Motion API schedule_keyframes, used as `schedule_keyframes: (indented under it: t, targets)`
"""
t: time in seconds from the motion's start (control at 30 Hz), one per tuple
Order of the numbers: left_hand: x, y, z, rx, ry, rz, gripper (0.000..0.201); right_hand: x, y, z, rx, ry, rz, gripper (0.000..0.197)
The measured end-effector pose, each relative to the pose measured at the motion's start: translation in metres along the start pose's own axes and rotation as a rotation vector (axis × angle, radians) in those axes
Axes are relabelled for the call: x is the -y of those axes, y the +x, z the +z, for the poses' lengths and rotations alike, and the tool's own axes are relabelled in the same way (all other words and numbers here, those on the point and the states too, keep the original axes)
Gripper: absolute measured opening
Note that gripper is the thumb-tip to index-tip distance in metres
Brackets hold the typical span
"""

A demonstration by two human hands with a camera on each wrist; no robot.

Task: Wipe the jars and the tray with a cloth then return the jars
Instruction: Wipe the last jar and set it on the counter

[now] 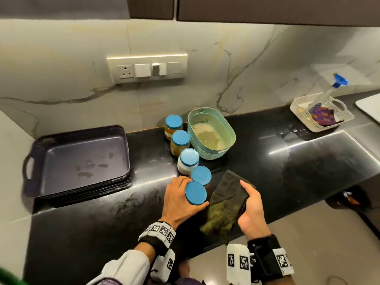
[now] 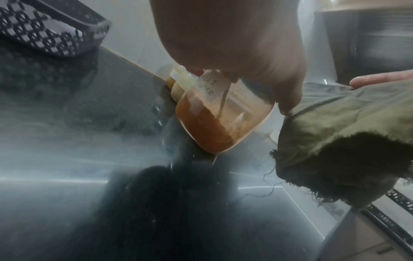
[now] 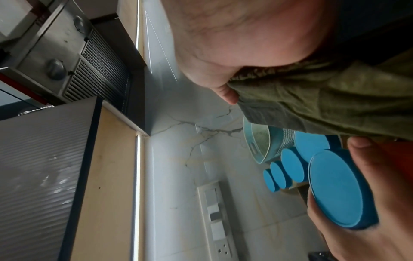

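My left hand (image 1: 181,200) grips a blue-lidded jar (image 1: 195,193) of orange-brown powder (image 2: 214,127), tilted and lifted a little off the black counter. My right hand (image 1: 249,206) holds an olive-green cloth (image 1: 223,208) just right of that jar, thumb on top. The cloth (image 2: 335,130) hangs beside the jar's side. Several more blue-lidded jars (image 1: 188,160) stand in a row behind, running back toward the wall. The dark tray (image 1: 78,159) sits at the left with smudges on its floor.
A teal basket (image 1: 211,133) stands right of the jar row, by the wall. A white basket (image 1: 321,112) with a spray bottle (image 1: 331,87) sits far right. The counter's front edge (image 1: 246,237) runs under my right wrist. A switch panel (image 1: 147,67) is on the wall.
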State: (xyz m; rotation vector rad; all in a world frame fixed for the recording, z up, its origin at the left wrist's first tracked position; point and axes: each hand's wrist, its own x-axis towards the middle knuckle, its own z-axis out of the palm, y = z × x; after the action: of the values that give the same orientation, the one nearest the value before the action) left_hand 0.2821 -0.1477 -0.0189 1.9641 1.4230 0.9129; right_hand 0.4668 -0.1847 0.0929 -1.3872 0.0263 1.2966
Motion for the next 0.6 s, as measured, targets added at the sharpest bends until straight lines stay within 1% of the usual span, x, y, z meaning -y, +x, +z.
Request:
schedule_keyframes:
  t: [0.1,0.2,0.27,0.4,0.6]
  targets:
    - [-0.003,-0.008,0.026,0.058,0.012,0.013,0.085,0.003,0.013,-0.012,-0.078,-0.036,0.015,0.031]
    - [-0.003,-0.014,0.051,0.091,0.01,-0.065,0.09,0.005,0.02,-0.017,-0.106,-0.094,0.025,0.026]
    - [-0.005,-0.016,0.066,0.096,0.029,-0.106,0.091,0.007,0.022,-0.017,-0.09,-0.133,0.025,0.026]
    - [-0.015,-0.013,0.082,0.046,0.009,-0.155,0.089,0.009,0.027,-0.013,-0.069,-0.24,-0.015,0.023]
    - [-0.022,-0.007,0.084,0.04,-0.025,-0.177,0.089,0.01,0.031,-0.01,-0.029,-0.312,-0.056,0.019]
